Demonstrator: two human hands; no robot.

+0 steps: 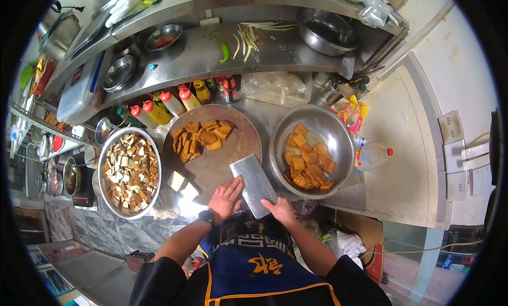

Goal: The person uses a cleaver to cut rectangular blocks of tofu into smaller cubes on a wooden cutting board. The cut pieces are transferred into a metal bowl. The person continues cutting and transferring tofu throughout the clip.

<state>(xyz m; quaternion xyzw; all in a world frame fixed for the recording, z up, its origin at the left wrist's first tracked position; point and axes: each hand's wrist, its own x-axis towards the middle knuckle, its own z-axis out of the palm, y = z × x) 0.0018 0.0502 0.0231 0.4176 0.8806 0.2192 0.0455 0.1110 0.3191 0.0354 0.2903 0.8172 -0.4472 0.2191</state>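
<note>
My right hand (281, 210) grips a broad metal cleaver (254, 183), whose blade lies over the lower right of a round chopping board (222, 167). Beside the blade, the fingers of my left hand (225, 199) press on a small brown piece of tofu (240, 179) on the board. Browned tofu pieces (200, 137) are piled at the board's upper left. White blocks (183, 185) lie at its lower left edge. To the right, a large steel bowl (278, 127) holds scored brown tofu squares (309, 159). To the left, a metal basin (104, 187) is full of cut brown-and-white pieces (129, 171).
Squeeze bottles (170, 101) and sauce bottles stand behind the board, under a steel shelf (190, 64). On the shelf are a green pepper (225, 52), pale vegetable strips (248, 42) and steel bowls (327, 32). A plastic bottle (373, 156) lies right of the large bowl.
</note>
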